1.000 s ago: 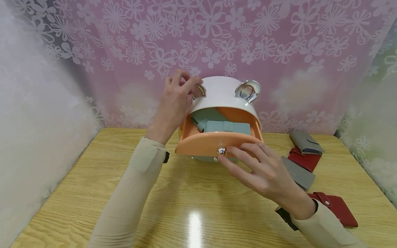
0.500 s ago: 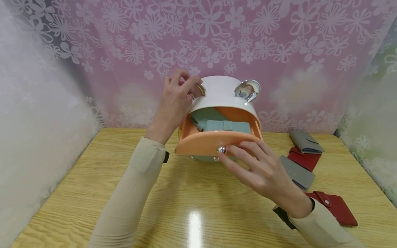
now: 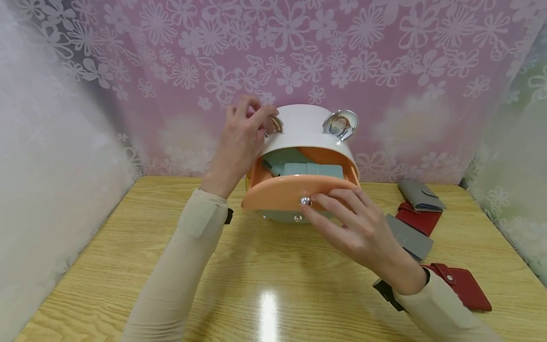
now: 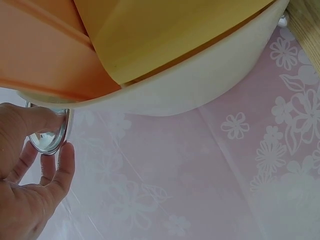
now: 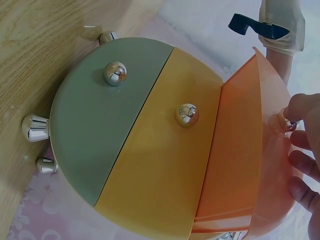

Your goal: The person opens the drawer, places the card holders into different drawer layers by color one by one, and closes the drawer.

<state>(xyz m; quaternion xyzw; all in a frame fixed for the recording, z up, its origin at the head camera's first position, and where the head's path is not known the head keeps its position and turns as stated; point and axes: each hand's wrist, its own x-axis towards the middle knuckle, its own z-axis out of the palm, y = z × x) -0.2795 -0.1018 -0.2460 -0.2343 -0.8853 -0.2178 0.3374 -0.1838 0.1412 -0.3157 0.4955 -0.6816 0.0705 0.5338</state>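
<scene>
A round white storage box (image 3: 305, 121) with silver ears stands on the table, its orange top drawer (image 3: 273, 194) pulled partway out. Inside that drawer lie light teal wallets (image 3: 295, 169), partly hidden by its front. My left hand (image 3: 241, 135) holds the box's left ear (image 4: 47, 140), thumb in front and fingers behind. With thumb and index finger, my right hand (image 3: 356, 228) pinches the drawer's silver knob (image 3: 305, 201). Below, the yellow drawer (image 5: 160, 145) and green drawer (image 5: 112, 115) are closed flush in the right wrist view.
On the right of the wooden table (image 3: 239, 285) lie a grey wallet (image 3: 420, 195), a red wallet (image 3: 420, 220), a flat grey wallet (image 3: 410, 240) and another red wallet (image 3: 463, 287) close to my right wrist. A pink flowered cloth (image 3: 171, 95) hangs behind the box.
The orange drawer has slid slightly inward, with my right hand moving along on its knob. My left hand stays on the ear.
</scene>
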